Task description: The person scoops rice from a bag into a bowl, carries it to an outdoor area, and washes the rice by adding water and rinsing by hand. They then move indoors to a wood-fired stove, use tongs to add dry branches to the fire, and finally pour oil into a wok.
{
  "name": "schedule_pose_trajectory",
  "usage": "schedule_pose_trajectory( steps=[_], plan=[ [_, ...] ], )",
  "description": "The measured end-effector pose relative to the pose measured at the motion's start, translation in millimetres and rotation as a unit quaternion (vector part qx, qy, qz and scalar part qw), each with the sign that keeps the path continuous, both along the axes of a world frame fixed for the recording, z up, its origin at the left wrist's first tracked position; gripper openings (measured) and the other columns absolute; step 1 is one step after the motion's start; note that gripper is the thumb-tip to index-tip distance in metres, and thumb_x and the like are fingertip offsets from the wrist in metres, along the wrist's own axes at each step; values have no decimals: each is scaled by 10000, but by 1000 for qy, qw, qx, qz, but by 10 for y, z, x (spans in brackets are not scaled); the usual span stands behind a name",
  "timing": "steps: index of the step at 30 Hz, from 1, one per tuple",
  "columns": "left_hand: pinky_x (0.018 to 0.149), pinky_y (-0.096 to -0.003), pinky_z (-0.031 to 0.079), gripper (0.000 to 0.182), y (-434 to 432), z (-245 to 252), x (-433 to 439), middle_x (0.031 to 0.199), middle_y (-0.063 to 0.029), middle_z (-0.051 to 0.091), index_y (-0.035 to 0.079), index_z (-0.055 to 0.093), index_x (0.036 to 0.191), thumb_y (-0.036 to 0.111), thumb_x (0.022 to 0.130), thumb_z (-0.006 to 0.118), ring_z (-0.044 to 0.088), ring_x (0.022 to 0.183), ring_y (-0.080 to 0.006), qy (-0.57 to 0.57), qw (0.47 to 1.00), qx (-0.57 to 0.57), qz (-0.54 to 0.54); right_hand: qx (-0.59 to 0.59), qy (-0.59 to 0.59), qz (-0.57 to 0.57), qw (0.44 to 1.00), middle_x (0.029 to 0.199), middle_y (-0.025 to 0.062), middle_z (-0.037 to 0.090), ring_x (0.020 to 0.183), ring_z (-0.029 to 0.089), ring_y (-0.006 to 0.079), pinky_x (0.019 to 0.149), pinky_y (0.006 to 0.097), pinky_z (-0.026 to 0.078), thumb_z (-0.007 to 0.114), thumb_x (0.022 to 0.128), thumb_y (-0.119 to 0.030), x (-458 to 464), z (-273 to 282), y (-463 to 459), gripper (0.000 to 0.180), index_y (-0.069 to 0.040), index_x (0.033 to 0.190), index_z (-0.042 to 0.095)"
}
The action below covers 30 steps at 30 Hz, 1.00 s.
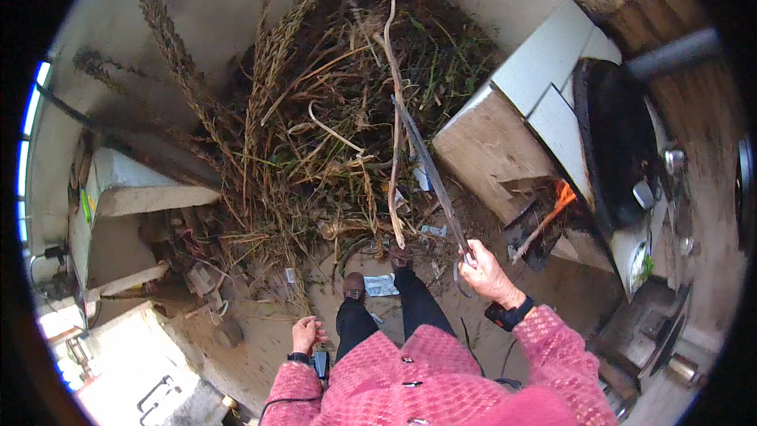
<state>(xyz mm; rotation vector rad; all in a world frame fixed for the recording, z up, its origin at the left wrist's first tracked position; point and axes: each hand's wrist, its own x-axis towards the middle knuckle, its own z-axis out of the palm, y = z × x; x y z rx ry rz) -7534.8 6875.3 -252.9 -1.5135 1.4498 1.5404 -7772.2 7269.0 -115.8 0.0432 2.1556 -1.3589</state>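
My right hand grips the handle end of long metal fire tongs. The tongs reach forward over a heap of dry stalks and brushwood. Their far tip meets a long, bare, crooked stick in the picture; whether they pinch it, I cannot tell. The stick's near end points at my shoes. Low at my left side hangs my left hand, fingers loosely bent, with nothing seen in it.
To the right stands a white-tiled stove with flames at its mouth; a burning stick pokes out. A large black pan tops it. Paper scraps lie by my feet. At left are a low ledge and a bright white surface.
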Motion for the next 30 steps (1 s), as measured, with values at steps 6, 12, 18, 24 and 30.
schedule_pose_trajectory(
  steps=[6, 12, 18, 24, 30],
  plan=[
    [501, -343, 556, 282, -338, -87, -388, 908, -108, 591, -6, 482, 1194, 111, 943, 428, 617, 637, -206, 58, 994, 29, -88, 59, 71, -17, 996, 679, 8, 385, 586, 399, 119, 547, 281, 389, 587, 769, -55, 859, 604, 218, 330, -28, 1063, 440],
    [534, -339, 556, 272, -497, 64, -676, 932, -109, 617, 0, 518, 1165, 121, 937, 432, 632, 682, -207, 88, 974, 36, -207, 94, 41, -47, 994, 619, 56, 390, 547, 436, 196, 530, 339, 406, 593, 750, -34, 2299, 848, 135, 357, -13, 1050, 401],
    [576, -358, 567, 295, -119, 182, -858, 966, -126, 616, 2, 499, 1188, 131, 931, 437, 638, 687, -230, 145, 933, 107, -310, 140, 25, -94, 985, 639, 132, 470, 575, 513, 297, 556, 380, 432, 579, 760, -31, 3580, 1098, -85, 399, 15, 1109, 393],
    [569, -372, 577, 284, 420, 115, -867, 961, -136, 616, -15, 500, 1168, 109, 917, 449, 638, 660, -230, 88, 902, 97, -411, 222, -51, -79, 971, 736, 229, 589, 663, 597, 401, 557, 458, 483, 587, 785, -124, 4162, 1390, 242, 415, 28, 1124, 402],
    [496, -396, 567, 253, 726, -141, -726, 890, -129, 615, 14, 521, 1104, 149, 891, 507, 631, 574, -259, 25, 855, 28, -517, 306, 22, -141, 941, 761, 211, 607, 665, 618, 354, 566, 420, 501, 608, 779, -129, 5529, 1379, 87, 394, 22, 1101, 440]
  ],
)
